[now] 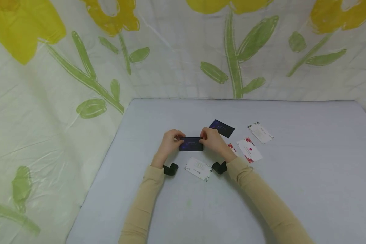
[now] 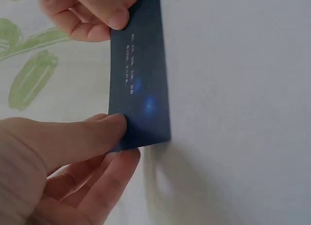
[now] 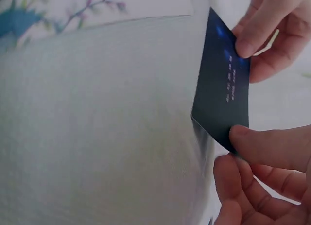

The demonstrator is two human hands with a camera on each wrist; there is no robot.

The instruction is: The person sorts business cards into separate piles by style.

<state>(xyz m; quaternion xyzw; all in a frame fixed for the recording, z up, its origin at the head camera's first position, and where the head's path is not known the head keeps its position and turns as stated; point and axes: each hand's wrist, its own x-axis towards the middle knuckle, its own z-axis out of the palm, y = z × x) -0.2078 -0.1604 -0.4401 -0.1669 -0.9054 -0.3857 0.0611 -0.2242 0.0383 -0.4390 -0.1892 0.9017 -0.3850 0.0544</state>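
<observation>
A dark blue business card (image 1: 191,144) with small pale lettering is held between both hands. My left hand (image 1: 169,142) pinches its left end, thumb on the printed face and fingers behind, as the left wrist view shows. At the right end, my right hand (image 1: 214,139) pinches the card in the same way. The card stands tilted in the wrist views; whether its lower edge touches the table cannot be told. Just behind the right hand lies a second dark card (image 1: 224,129), partly covered by it. Nearer the body, a white card with leafy corners (image 1: 199,168) lies between the forearms.
Right of the right hand lie a white card with red flowers (image 1: 249,150) and a leafy white card (image 1: 260,133). Another red-patterned card (image 1: 230,146) is mostly hidden by the right wrist. Black devices (image 1: 170,169) sit at both wrists. A flower-printed curtain (image 1: 177,78) borders the pale table (image 1: 308,189).
</observation>
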